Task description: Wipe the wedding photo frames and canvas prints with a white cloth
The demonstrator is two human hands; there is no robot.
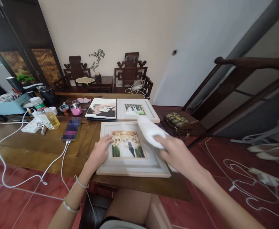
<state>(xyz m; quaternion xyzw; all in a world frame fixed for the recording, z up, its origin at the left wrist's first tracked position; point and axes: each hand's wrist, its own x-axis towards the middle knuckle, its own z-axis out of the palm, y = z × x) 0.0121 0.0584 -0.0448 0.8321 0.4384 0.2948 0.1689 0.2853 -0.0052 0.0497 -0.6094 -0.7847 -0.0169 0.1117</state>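
Note:
A pale wooden picture frame (133,174) lies flat near the table's front edge, with a wedding photo (127,144) in its grey mount. My left hand (101,152) grips the frame's left side, its fingertips bent over onto the front near the photo. In my right hand (170,148) is a soft white roll (153,135), paper or cloth, I cannot tell which. Its far end is over the frame's upper right part; whether it touches is unclear. Behind, a second framed photo (134,109) lies beside a white-bordered photo album (101,109).
On the wooden table (91,140) to the left are a phone (71,128) with charging cables, a power strip (31,126), bottles (50,117), a pink cup (75,109) and a blue box (9,106). A brown case (184,122) stands beyond the right edge. Cables (244,187) trail across the red floor.

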